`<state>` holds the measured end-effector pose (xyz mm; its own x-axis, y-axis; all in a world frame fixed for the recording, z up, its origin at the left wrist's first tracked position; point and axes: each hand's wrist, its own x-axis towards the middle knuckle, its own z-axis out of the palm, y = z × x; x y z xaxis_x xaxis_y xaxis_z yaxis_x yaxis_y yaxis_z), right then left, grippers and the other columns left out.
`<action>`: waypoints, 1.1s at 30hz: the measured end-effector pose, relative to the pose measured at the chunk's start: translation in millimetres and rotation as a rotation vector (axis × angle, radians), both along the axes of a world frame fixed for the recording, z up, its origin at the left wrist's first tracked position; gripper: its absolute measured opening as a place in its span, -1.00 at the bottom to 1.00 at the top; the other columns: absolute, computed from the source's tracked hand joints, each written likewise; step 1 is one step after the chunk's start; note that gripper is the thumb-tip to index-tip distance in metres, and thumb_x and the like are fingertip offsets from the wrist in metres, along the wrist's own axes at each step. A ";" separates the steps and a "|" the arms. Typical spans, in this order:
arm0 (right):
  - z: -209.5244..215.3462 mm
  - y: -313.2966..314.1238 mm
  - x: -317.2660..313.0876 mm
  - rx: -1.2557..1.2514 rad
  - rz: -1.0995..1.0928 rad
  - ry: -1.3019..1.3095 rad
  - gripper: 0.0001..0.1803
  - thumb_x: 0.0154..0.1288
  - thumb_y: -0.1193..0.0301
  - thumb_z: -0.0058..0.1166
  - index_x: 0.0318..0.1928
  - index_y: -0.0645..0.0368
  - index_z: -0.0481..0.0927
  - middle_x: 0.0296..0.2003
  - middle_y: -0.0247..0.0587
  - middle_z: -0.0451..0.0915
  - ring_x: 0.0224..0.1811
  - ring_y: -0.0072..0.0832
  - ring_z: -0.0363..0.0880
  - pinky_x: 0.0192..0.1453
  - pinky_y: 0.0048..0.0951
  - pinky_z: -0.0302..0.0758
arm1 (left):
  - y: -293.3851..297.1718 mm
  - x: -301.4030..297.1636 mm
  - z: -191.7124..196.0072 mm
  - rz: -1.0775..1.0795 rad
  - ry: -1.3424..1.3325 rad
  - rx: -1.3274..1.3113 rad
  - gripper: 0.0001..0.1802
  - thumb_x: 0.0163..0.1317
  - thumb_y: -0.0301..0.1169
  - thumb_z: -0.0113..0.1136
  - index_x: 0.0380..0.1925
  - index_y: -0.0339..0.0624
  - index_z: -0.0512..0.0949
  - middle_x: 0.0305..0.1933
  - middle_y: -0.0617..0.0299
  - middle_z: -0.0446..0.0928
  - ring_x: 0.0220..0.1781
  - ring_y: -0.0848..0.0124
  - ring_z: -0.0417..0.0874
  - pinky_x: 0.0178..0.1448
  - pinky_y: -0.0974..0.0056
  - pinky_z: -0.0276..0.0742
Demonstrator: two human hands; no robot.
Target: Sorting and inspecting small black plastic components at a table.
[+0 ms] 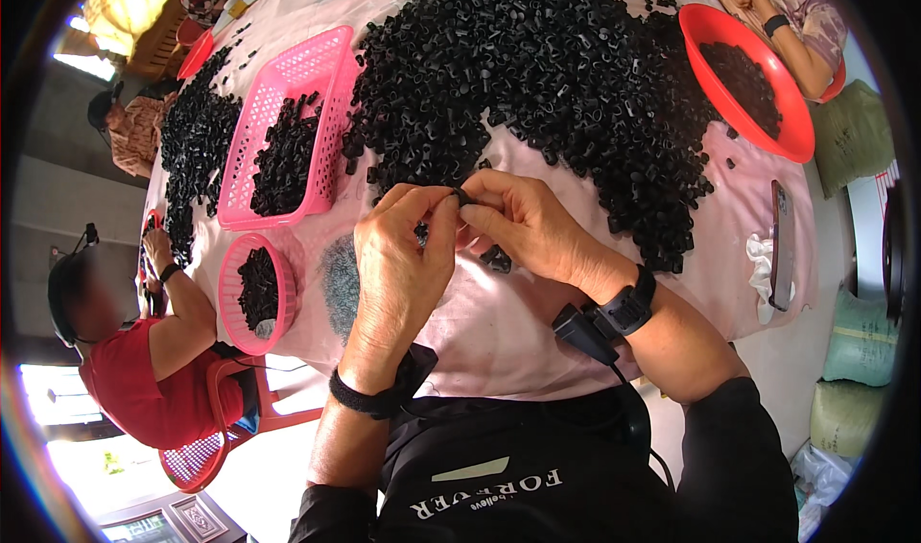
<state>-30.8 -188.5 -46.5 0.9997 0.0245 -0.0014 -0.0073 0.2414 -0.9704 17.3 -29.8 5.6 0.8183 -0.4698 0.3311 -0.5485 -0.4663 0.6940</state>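
A: Hands first. Left hand (pixel 398 265) and right hand (pixel 523 224) met over the near edge of the pink tablecloth (pixel 499 332), fingertips pressed together, both pinching one small black plastic piece (pixel 464 197).

B: Wrists?

A: Black band on the left, black watch (pixel 625 311) with a cabled clip on the right.

B: Further out?

A: Just past the hands sat the big heap of black pieces (pixel 537 73). Left of it, a round pink basket (pixel 230 298) and a rectangular pink basket (pixel 278 111), both part filled with pieces. Right, a phone (pixel 781 246) near the edge, then a red bowl (pixel 791 121) holding more. A person in a red shirt (pixel 129 380) worked at the left side; another person's hands showed at the far right corner.
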 end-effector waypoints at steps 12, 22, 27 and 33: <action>-0.5 0.5 -2.3 -0.264 -0.038 -0.083 -0.77 0.52 0.40 0.07 -0.06 0.34 0.62 -0.40 -0.17 0.75 -0.33 -0.57 0.73 -0.19 -0.50 0.64 | 6.9 5.9 7.7 -0.029 0.119 0.105 -0.86 0.29 -0.58 0.26 -0.20 -0.36 0.74 -0.28 0.04 0.72 -0.30 0.37 0.75 -0.17 0.32 0.64; 0.2 1.3 -2.1 -0.269 -0.017 -0.063 -0.77 0.50 0.39 0.10 -0.08 0.36 0.63 -0.38 -0.16 0.76 -0.33 -0.56 0.74 -0.20 -0.50 0.64 | 7.6 9.9 6.6 -0.170 0.004 0.102 -0.78 0.24 -0.69 0.26 -0.12 -0.37 0.72 -0.19 0.12 0.73 -0.19 0.42 0.75 -0.04 0.32 0.67; 2.9 2.1 -2.3 -0.199 -0.010 -0.059 -0.78 0.51 0.39 0.11 -0.13 0.35 0.62 -0.38 -0.19 0.75 -0.34 -0.57 0.73 -0.21 -0.52 0.64 | 3.0 5.4 -0.1 -0.021 0.084 -0.066 -0.85 0.27 -0.61 0.30 -0.18 -0.35 0.74 -0.28 0.09 0.71 -0.32 0.34 0.76 -0.20 0.31 0.65; 7.0 0.8 -2.6 -0.001 0.041 0.040 -0.81 0.57 0.41 0.06 -0.09 0.31 0.59 -0.26 -0.24 0.74 -0.19 -0.49 0.82 -0.20 -0.57 0.68 | 1.6 0.3 -1.6 0.017 0.140 -0.072 -0.84 0.35 -0.57 0.30 -0.12 -0.40 0.73 -0.21 0.19 0.70 -0.21 0.52 0.73 -0.09 0.41 0.64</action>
